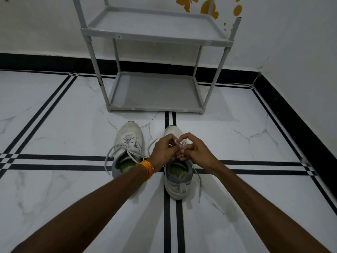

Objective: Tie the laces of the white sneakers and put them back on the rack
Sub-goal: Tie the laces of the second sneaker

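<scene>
Two white sneakers stand side by side on the tiled floor, toes pointing at the rack. The left sneaker (127, 143) has loose laces trailing over its sides onto the floor. Over the right sneaker (177, 181) my left hand (163, 148) and my right hand (194, 148) meet, each pinching a piece of its white lace (179, 143) above the tongue. A free lace end (199, 181) hangs to the right of that shoe. An orange thread band circles my left wrist.
A grey two-shelf plastic rack (155, 106) stands against the white wall just beyond the shoes, with nothing on its shelves. A black skirting runs along the wall, and the wall corner is at the right.
</scene>
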